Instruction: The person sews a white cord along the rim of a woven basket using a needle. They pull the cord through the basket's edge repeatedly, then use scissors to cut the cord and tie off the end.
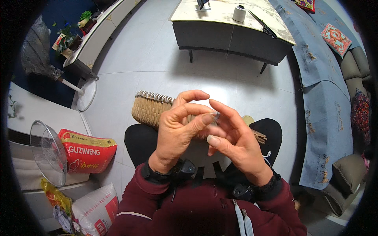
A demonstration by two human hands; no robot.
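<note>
My left hand (180, 126) is raised over the lap, its thumb and forefinger pinched on a small, thin, clear item (216, 115) that I cannot identify. Close beside it on the right, my right hand (236, 132) has its fingers curled near the same item; whether it grips anything is unclear. A woven basket (150, 110) with white thread wound along its rim lies behind the left hand, partly hidden. Thin brown strips (260, 136) stick out past the right hand, over the right thigh. On the table stands a cone of white thread (239, 14), a strand hanging down the table's front.
Ahead is a marble-topped table (203, 14) with black scissors (268, 30) near its right edge. A covered sofa (327, 124) runs along the right. At left are a wire strainer (48, 153), a red bag (88, 152), a white sack (96, 209) and a round-based stand (87, 94).
</note>
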